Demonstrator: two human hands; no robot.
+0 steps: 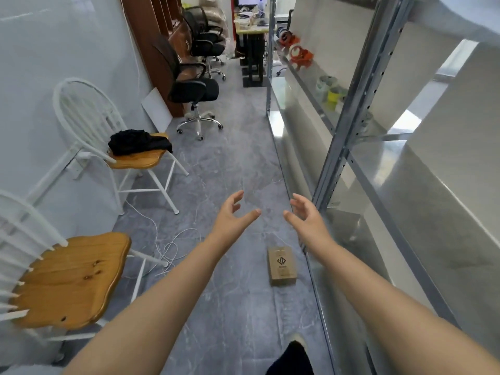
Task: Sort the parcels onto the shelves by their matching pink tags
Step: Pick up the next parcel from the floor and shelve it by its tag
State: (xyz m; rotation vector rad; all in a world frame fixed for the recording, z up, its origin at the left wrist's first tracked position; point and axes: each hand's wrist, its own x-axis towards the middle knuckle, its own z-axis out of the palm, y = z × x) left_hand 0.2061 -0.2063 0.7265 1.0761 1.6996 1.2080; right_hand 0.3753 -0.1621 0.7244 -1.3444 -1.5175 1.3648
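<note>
Both your hands are out in front, empty, fingers spread and curled toward each other: left hand [234,215], right hand [306,217]. The parcel [281,265] lies flat on the floor [232,163], below and back toward you from your right hand, just inside that forearm and beside the foot of the shelves [349,147]. Its long axis runs roughly away from you. Your right hand is the nearer one, so I'd expect it to drop first. No pink tag shows from here.
</note>
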